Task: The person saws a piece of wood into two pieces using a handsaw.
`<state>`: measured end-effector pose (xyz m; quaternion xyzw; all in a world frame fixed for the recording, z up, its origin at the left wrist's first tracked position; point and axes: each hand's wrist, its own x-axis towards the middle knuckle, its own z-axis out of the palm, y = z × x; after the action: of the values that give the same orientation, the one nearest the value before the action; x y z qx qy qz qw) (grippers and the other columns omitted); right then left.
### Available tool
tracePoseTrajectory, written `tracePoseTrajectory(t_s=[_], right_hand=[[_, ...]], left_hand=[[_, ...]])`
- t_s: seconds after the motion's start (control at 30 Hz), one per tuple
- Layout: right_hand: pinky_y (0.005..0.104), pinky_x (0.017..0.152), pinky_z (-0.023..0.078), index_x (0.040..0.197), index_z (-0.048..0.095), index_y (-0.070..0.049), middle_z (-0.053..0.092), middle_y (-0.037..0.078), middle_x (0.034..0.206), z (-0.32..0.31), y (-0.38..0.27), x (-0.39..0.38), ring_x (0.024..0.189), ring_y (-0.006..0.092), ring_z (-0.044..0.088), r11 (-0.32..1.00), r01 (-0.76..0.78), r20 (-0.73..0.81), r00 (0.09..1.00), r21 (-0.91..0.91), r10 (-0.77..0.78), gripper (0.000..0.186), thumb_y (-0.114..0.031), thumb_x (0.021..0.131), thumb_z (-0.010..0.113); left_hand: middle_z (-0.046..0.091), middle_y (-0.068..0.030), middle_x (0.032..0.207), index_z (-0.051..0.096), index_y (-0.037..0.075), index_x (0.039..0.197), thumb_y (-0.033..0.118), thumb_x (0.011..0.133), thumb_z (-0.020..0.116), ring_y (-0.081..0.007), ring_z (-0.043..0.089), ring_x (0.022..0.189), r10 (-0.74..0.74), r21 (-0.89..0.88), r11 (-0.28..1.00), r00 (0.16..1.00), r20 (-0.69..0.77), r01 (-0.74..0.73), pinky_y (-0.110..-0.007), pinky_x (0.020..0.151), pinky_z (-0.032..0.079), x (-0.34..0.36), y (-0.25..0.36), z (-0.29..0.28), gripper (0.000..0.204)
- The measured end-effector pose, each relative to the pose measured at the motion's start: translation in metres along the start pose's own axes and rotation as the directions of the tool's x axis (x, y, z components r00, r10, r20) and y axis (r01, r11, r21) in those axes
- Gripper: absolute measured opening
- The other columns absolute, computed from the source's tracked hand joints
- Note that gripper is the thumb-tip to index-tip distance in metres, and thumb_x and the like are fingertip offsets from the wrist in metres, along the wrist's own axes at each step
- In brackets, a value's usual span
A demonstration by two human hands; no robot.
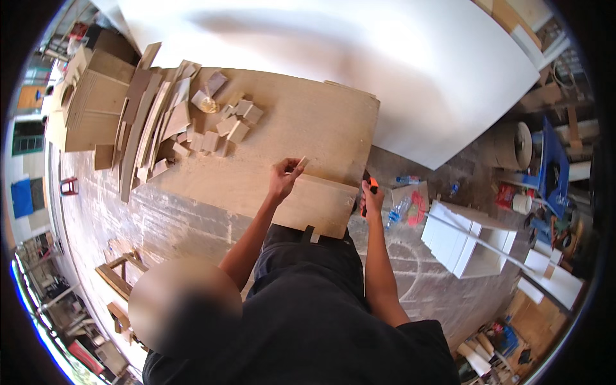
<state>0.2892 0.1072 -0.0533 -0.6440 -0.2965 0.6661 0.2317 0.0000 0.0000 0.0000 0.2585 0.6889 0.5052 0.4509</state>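
My left hand [285,179] is closed on a small, light wood piece [303,162], pinched between the fingertips above the near part of the wooden worktop [308,122]. My right hand [373,202] grips a hand tool with an orange and black body [373,186] just off the worktop's right edge. Its exact kind is hard to make out. Between my hands lies a pale wooden panel [314,208], its near edge close to my waist.
Several small wood blocks [238,131] and long strips [154,112] lie at the worktop's left. A large white sheet [410,70] stands behind. On the floor to the right are plastic bottles [401,206] and a white cabinet [468,240]. A wooden frame [115,276] sits at left.
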Motion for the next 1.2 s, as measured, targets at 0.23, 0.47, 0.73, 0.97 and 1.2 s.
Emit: tracePoseTrajectory(t_s=[0.23, 0.47, 0.73, 0.97, 1.2], right_hand=[[0.026, 0.038, 0.035, 0.086, 0.068, -0.005, 0.058, 0.0, 0.063, 0.028, 0.013, -0.034, 0.041, 0.0088, 0.046, 0.979, 0.112, -0.049, 0.991, -0.173, -0.122, 0.022, -0.024, 0.084, 0.081], [0.0267, 0.036, 0.036, 0.089, 0.064, -0.007, 0.053, -0.001, 0.059, 0.037, 0.021, -0.029, 0.041, 0.0094, 0.046, 0.947, 0.129, -0.151, 0.972, -0.295, -0.18, 0.021, -0.018, 0.083, 0.08], [0.0281, 0.036, 0.037, 0.09, 0.064, -0.007, 0.051, -0.001, 0.057, 0.038, 0.03, -0.026, 0.04, 0.0104, 0.045, 0.944, 0.116, -0.2, 0.962, -0.308, -0.184, 0.02, -0.019, 0.085, 0.08], [0.0284, 0.037, 0.036, 0.091, 0.063, -0.007, 0.05, -0.002, 0.059, 0.04, 0.022, -0.034, 0.041, 0.0099, 0.043, 0.954, 0.082, -0.188, 0.972, -0.288, -0.14, 0.021, -0.019, 0.086, 0.079], [0.028, 0.037, 0.036, 0.089, 0.063, -0.008, 0.05, -0.002, 0.058, 0.041, 0.026, -0.032, 0.041, 0.0091, 0.043, 0.966, 0.075, -0.205, 0.97, -0.249, -0.128, 0.02, -0.018, 0.085, 0.08]], left_hand=[[0.071, -0.0067, 0.087, 0.069, 0.002, 0.11, 0.013, 0.092, 0.069, -0.0134, 0.059, 0.073, -0.004, 0.105, 0.993, 0.923, -0.384, 0.049, -0.031, 0.066, 0.049, -0.004, -0.023, -0.098, 0.022], [0.069, -0.0112, 0.093, 0.07, 0.005, 0.102, 0.006, 0.086, 0.071, -0.025, 0.063, 0.077, 0.318, 0.431, 0.9, 0.77, -0.552, -0.063, -0.036, 0.068, 0.05, -0.012, -0.02, -0.164, 0.016], [0.066, -0.014, 0.103, 0.068, 0.004, 0.101, -0.003, 0.086, 0.065, -0.0281, 0.067, 0.083, 0.384, 0.536, 0.844, 0.706, -0.595, -0.007, -0.037, 0.066, 0.055, -0.043, -0.056, -0.245, 0.017], [0.064, -0.0166, 0.104, 0.066, 0.001, 0.102, -0.003, 0.085, 0.067, -0.0273, 0.069, 0.08, 0.334, 0.5, 0.865, 0.781, -0.527, -0.033, -0.034, 0.066, 0.057, -0.03, -0.061, -0.278, 0.018], [0.063, -0.0149, 0.104, 0.065, 0.005, 0.104, -0.002, 0.08, 0.067, -0.0336, 0.065, 0.093, 0.384, 0.606, 0.795, 0.75, -0.538, 0.027, -0.043, 0.08, 0.053, -0.021, -0.031, -0.267, 0.025]])
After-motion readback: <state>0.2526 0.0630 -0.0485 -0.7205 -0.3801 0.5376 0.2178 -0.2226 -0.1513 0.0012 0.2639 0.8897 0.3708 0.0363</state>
